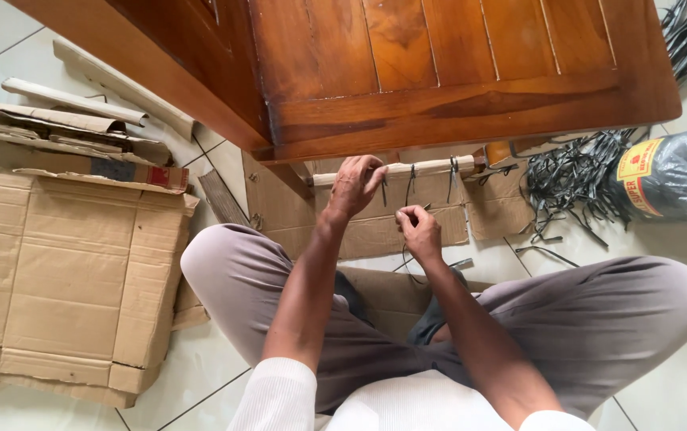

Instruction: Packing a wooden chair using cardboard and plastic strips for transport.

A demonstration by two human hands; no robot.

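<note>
Left hand (354, 185) grips the stick (407, 170) at twelve o'clock, right hand (418, 230) pinches a strap (404, 257) that could slip if the pull slackens.

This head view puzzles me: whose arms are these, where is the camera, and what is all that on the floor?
The camera sits on a person's head, looking down at their own lap and bare hands as they sit cross-legged on a tiled floor. The left hand grips a pale stick just under a wooden door. The right hand pinches a thin dark strap. Flattened cardboard lies to the left; a heap of dark straps and a grey plastic-wrapped roll lie to the right.
</note>
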